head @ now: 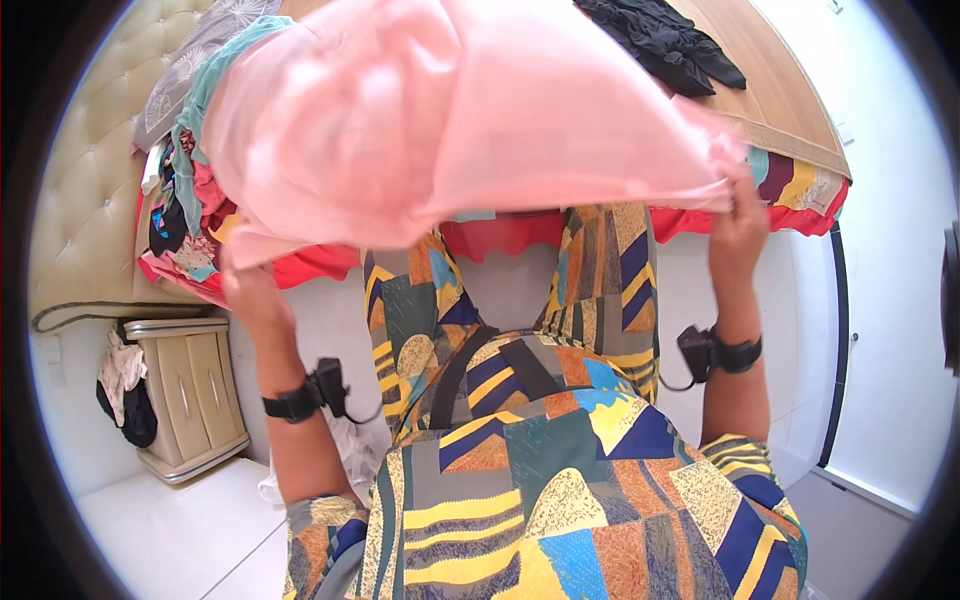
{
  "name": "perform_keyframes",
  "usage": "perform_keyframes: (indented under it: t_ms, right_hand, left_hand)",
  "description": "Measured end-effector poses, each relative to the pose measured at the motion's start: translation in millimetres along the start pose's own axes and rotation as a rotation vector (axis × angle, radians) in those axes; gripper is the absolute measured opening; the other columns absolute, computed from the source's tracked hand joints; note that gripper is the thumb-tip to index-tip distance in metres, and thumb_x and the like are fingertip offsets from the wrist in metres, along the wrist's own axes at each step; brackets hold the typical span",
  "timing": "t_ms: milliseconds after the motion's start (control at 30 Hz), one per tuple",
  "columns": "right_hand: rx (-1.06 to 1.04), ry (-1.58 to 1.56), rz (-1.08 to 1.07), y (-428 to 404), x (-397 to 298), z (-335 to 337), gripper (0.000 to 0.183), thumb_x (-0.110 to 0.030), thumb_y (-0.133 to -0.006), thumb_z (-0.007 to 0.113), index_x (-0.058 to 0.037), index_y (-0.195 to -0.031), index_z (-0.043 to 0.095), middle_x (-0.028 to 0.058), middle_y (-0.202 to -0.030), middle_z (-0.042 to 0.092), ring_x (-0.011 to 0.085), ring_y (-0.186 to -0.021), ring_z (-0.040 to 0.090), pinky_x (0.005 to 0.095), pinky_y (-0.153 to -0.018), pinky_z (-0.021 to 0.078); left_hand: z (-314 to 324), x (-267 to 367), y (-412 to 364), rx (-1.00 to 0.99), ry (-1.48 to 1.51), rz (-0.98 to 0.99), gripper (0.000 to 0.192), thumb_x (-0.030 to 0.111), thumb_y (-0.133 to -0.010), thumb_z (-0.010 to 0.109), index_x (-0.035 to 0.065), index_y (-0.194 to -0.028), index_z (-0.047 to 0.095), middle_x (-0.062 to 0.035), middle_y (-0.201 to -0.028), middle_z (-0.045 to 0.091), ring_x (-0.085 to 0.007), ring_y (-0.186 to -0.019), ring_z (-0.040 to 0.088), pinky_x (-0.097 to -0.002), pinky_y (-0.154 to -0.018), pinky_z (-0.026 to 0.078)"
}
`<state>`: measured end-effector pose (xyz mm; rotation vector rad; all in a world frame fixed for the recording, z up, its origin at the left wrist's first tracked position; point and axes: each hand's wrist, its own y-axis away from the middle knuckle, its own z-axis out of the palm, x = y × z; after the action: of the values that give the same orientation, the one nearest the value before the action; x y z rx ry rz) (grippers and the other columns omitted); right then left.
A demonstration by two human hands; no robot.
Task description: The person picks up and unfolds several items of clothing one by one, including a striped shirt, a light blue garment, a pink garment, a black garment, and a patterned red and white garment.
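Observation:
A large pink satin-like cloth (pixel 465 112) spreads out in the air over the bed, blurred by motion. My left hand (pixel 259 296) grips its near left corner. At the right, my right hand (pixel 737 225) pinches the opposite near corner, where the fabric bunches between the fingers. The near edge sags between both hands. Its far edge runs out of the top of the view, and much of the bed beneath is hidden.
A crumpled black garment (pixel 667 45) lies on a brown mat (pixel 772 82) on the bed. Mixed clothes (pixel 196 180) pile up by the tufted headboard (pixel 90 142). A cream bedside cabinet (pixel 187 397) stands at left, with cloths (pixel 124 375) hanging beside it.

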<state>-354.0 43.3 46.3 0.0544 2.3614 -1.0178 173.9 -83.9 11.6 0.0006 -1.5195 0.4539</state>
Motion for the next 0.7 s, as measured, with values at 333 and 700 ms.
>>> perform_keyframes:
  t_ms: [333,700]
  right_hand:
    - [-0.277,-0.065,0.179,95.1,-7.9,26.6,0.022,0.000,-0.082,0.059,-0.0027,-0.103,0.065,0.0139,-0.119,0.064,0.0346,-0.115,0.057,0.0418,-0.104,0.0416]
    - [-0.390,0.067,0.023,80.0,-29.8,38.0,0.038,-0.001,-0.078,0.068,-0.0065,-0.116,0.063,0.0126,-0.143,0.050,0.0348,-0.135,0.040,0.0461,-0.116,0.0262]
  left_hand:
    - [-3.6,-34.5,73.4,-0.130,-0.090,-0.505,0.026,0.002,-0.097,0.048,0.0000,-0.118,0.063,-0.0088,-0.118,0.066,-0.0161,-0.106,0.064,-0.0295,-0.097,0.049]
    - [23.3,-3.7,84.0,-0.583,-0.245,-0.337,0.052,0.007,-0.086,0.064,0.0047,-0.138,0.053,-0.0126,-0.147,0.046,-0.0239,-0.138,0.042,-0.0343,-0.110,0.038]
